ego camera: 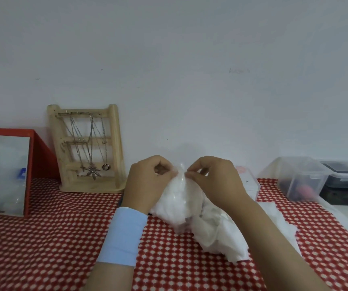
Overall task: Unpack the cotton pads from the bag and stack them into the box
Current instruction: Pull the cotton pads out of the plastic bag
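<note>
A clear plastic bag [179, 198] full of white cotton pads stands on the red dotted tablecloth [53, 238] in the middle. My left hand [148, 181] and my right hand [215, 181] both pinch the bag's top edge, thumbs and fingers curled on the plastic on either side of its mouth. A small clear box [250, 185] with a pink mark on its lid sits just behind my right hand, partly hidden. Loose white wrapping or pads [221, 236] lie under my right forearm.
A wooden jewellery stand [89, 148] with necklaces leans at the wall, left of centre. A red-framed mirror [5, 175] stands at far left. Clear and dark storage boxes [303, 179] sit at the right, near the table's edge.
</note>
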Tool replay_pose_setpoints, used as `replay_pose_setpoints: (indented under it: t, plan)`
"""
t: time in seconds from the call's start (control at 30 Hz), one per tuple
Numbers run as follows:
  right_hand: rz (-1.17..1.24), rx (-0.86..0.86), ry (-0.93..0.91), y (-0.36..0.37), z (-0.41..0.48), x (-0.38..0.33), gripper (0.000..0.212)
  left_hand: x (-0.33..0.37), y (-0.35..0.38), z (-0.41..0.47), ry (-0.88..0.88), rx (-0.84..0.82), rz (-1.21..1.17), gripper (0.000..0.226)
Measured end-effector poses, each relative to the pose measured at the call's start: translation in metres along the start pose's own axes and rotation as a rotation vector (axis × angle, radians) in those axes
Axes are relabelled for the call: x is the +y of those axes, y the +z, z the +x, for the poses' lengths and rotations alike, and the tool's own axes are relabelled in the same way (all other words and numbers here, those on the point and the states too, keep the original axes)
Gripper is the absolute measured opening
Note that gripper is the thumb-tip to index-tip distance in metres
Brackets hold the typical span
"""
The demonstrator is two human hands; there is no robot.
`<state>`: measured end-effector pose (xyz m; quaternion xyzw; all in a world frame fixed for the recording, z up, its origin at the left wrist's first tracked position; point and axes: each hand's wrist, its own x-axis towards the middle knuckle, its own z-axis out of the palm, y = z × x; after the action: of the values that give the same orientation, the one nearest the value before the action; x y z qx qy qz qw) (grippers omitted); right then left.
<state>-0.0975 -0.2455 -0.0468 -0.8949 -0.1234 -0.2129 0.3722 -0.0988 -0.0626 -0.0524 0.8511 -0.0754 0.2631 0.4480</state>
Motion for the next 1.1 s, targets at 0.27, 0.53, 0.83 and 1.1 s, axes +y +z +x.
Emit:
replay_pose_setpoints:
  t: [0.27, 0.53, 0.83, 1.1]
  plan:
    - [-0.260, 0.132, -0.341, 0.014, -0.002, 0.001, 0.025, -0.001, 0.003, 0.002, 0.133, -0.086, 0.286, 0.016]
    - [-0.265, 0.095, -0.271, 0.012, 0.001, 0.008, 0.018, -0.001, 0.010, -0.003, 0.182, -0.180, 0.222, 0.019]
    - [-0.139, -0.128, -0.086, -0.005, 0.000, 0.006, 0.025, 0.001, 0.012, -0.002, 0.188, -0.121, 0.272, 0.015]
    - [-0.284, 0.148, -0.405, 0.005, 0.003, 0.004, 0.011, 0.009, 0.009, 0.003, 0.258, -0.115, 0.308, 0.022]
